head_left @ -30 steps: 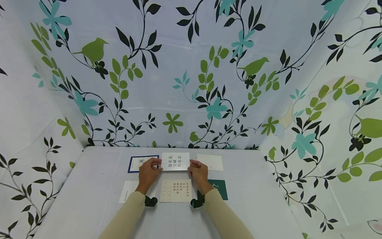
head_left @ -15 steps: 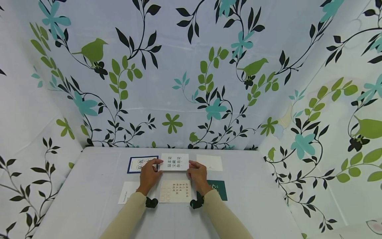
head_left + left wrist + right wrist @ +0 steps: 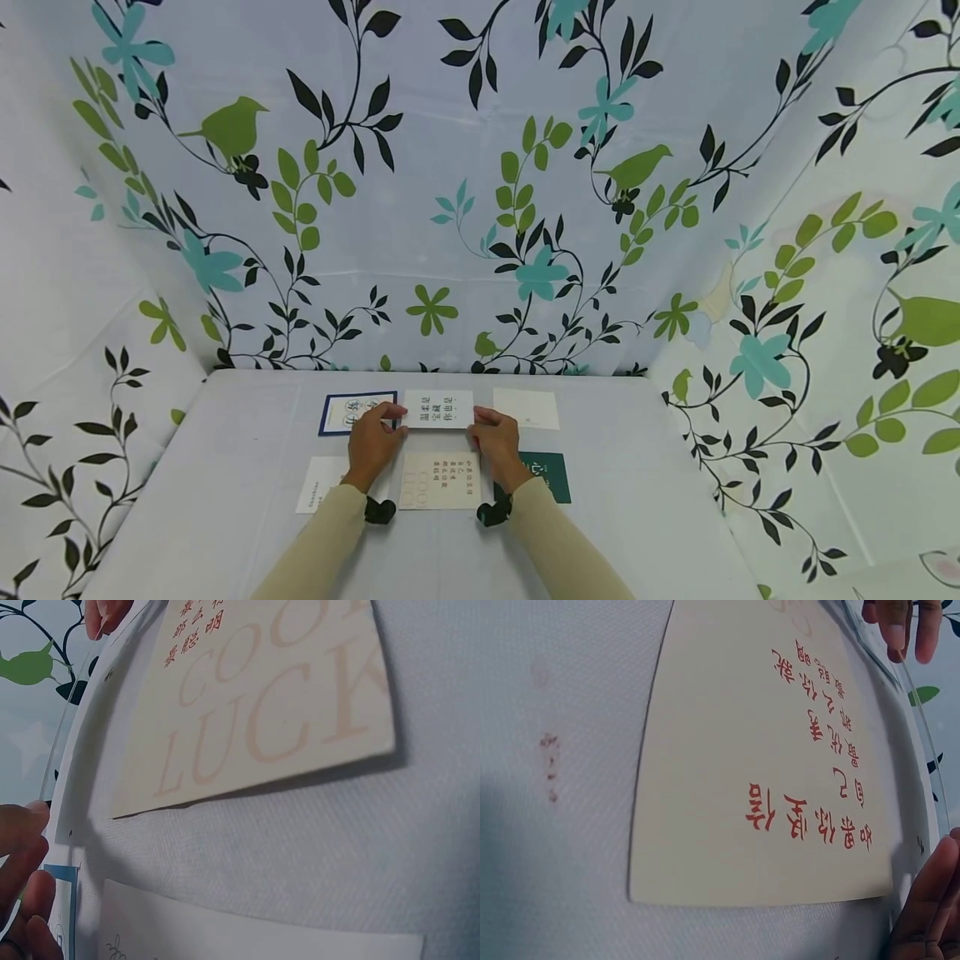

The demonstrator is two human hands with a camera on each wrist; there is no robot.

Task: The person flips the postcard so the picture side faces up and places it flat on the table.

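Note:
A white card (image 3: 438,409) printed with dark characters is held by its two side edges, at the middle of the back row. My left hand (image 3: 372,443) pinches its left edge between thumb and fingers. At the opposite edge, my right hand (image 3: 498,446) pinches it the same way. Both wrist views catch the card almost edge-on as a thin line, apart from the table. A cream card (image 3: 440,481) with reddish characters lies in front of it, between my forearms. The left wrist view shows "LUCK" in pale letters on this cream card (image 3: 277,712).
Around the hands on the white table (image 3: 225,500) lie a blue-bordered card (image 3: 339,412), a plain pale card (image 3: 528,408), a white card (image 3: 318,483) and a dark green card (image 3: 551,475), the last two partly hidden by my arms. Patterned cloth (image 3: 465,167) hangs behind.
The held card's far edge has come slightly toward me and its face looks shorter, so its tilt has changed. Both hands keep their hold and barely move.

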